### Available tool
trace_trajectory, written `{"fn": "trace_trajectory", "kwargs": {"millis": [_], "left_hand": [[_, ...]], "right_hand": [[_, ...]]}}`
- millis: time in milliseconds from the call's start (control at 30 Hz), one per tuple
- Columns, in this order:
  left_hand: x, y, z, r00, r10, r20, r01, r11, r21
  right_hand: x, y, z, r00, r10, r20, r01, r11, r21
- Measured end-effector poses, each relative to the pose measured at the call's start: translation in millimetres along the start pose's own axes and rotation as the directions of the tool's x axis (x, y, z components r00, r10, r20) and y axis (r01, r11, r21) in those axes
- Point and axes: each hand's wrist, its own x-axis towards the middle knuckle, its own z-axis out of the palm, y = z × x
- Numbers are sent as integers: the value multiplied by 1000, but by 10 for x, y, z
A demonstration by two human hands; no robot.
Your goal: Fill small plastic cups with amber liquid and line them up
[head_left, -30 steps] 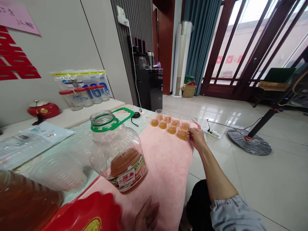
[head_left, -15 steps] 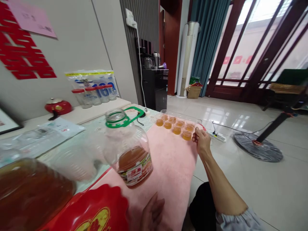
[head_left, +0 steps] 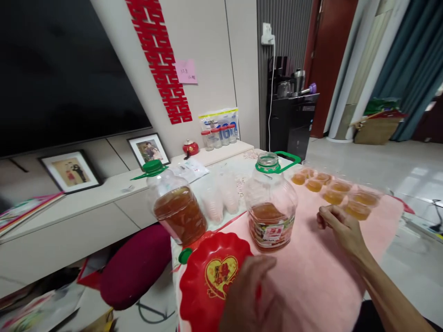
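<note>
My left hand point(head_left: 247, 290), blurred, is over the right edge of a red scalloped plate point(head_left: 194, 288) with a gold heart design. Its fingers are apart and hold nothing that I can see. My right hand point(head_left: 341, 228) hovers above the pink cloth point(head_left: 311, 276), fingers curled in, with no object showing in them. It is just in front of several small clear cups of amber liquid point(head_left: 334, 197), grouped at the cloth's far right. Between the hands stands an uncapped clear plastic jug point(head_left: 270, 191) with a green handle ring, partly filled with brown liquid.
A second jug point(head_left: 180, 212) with a green cap stands at the left, beside stacked clear plastic cups point(head_left: 221, 198). A loose green cap point(head_left: 185, 255) lies by the plate. Red-lidded jars point(head_left: 216, 138) stand on the cabinet behind. A maroon stool point(head_left: 138, 267) is below left.
The view has swung left, bringing the capped jug and whole plate into sight. My right hand has drawn back from the cups toward the open jug. My left hand has moved over the plate's edge.
</note>
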Motion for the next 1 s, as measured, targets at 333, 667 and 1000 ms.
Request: {"fn": "trace_trajectory", "kwargs": {"millis": [333, 667, 1000], "left_hand": [[1479, 640, -898, 972, 160, 172, -232, 544, 807], [2173, 628, -685, 948, -109, 300, -261, 275, 925], [2279, 546, -590, 956, -132, 262, -221, 262, 939]], "right_hand": [[13, 22, 240, 997, 55, 49, -55, 998, -3], [24, 90, 357, 994, 85, 62, -84, 996, -5], [43, 41, 360, 994, 82, 72, -81, 997, -16]]}}
